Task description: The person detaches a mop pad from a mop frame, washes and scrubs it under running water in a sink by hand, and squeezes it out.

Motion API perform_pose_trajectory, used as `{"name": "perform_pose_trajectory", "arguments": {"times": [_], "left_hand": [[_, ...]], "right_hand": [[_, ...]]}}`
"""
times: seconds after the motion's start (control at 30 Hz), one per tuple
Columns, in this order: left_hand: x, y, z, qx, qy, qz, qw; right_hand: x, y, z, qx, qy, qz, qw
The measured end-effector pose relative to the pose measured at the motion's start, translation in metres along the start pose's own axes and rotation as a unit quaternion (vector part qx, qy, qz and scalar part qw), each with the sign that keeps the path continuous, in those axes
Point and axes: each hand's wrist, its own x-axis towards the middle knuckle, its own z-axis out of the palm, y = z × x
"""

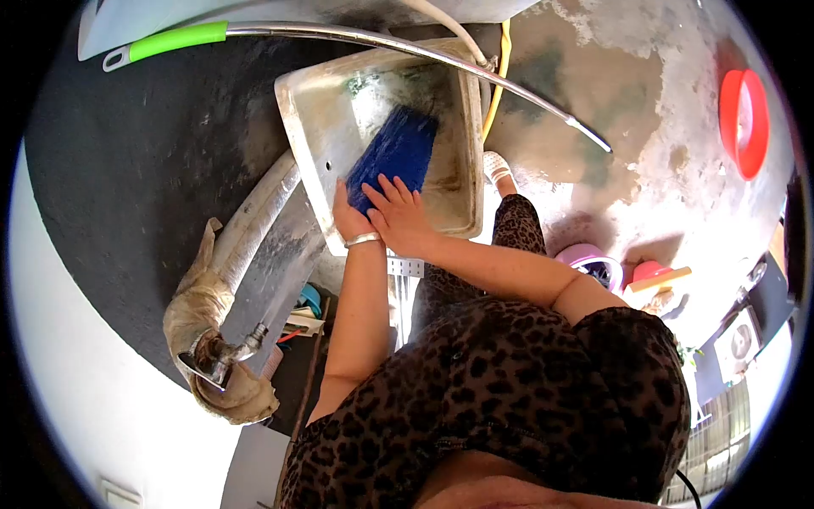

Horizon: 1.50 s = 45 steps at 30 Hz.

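A long blue cloth pad (398,153), like a flat mop pad, lies slanted inside a worn, stained sink (293,119). My left hand (352,216), with a bracelet at the wrist, grips the pad's near left edge; some of its fingers are hidden. Beside it, my right hand (398,220) rests on the pad's near end with fingers spread and lying flat. The two hands touch or overlap near the wrists. Across the sink's far side runs a metal pole (356,36) with a green grip (178,40).
A wrapped pipe (254,212) runs left of the sink to a metal tap (225,356). A yellow hose (500,81) hangs behind the sink's right corner. On the floor at right stand a red basin (744,125) and a pink tub (591,256).
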Motion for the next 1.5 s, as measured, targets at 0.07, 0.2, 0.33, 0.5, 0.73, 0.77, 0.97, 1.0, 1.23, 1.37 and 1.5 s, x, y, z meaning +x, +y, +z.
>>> {"name": "perform_pose_trajectory", "arguments": {"times": [0.07,0.2,0.33,0.5,0.73,0.77,0.97,1.0,1.23,1.37,1.5], "left_hand": [[0.007,-0.004,-0.007,-0.017,-0.012,-0.007,1.000],[0.001,0.005,0.000,-0.011,0.016,-0.021,1.000],[-0.005,-0.009,-0.010,0.001,0.047,0.001,0.999],[0.001,-0.009,-0.030,-0.004,0.032,-0.020,0.999],[0.004,-0.009,-0.045,-0.007,0.094,-0.080,0.992],[0.005,-0.009,-0.043,-0.006,0.087,-0.079,0.993],[0.011,-0.010,-0.033,0.047,0.061,-0.006,0.997],[0.008,-0.007,-0.026,0.035,0.063,-0.014,0.997],[-0.003,0.005,-0.012,0.009,0.120,0.010,0.993],[-0.004,-0.002,-0.018,-0.048,0.118,0.003,0.992],[0.007,-0.002,-0.019,-0.109,0.084,-0.007,0.990]], "right_hand": [[0.007,0.007,-0.002,0.029,0.015,-0.002,0.999],[0.034,0.021,-0.001,0.069,-0.019,-0.017,0.997],[0.088,0.082,0.035,0.008,0.012,-0.027,1.000],[0.117,0.100,0.037,0.042,-0.011,-0.057,0.997],[0.165,0.147,0.035,-0.092,-0.024,0.029,0.995],[0.186,0.177,0.045,-0.081,-0.015,0.074,0.994],[0.173,0.191,0.043,-0.057,-0.048,0.103,0.992],[0.160,0.177,0.036,-0.076,-0.064,0.063,0.993],[0.028,0.066,0.003,0.008,-0.043,-0.145,0.988],[-0.003,0.009,-0.009,0.002,-0.065,-0.247,0.967],[0.024,-0.004,-0.011,0.081,-0.111,-0.244,0.960]]}}
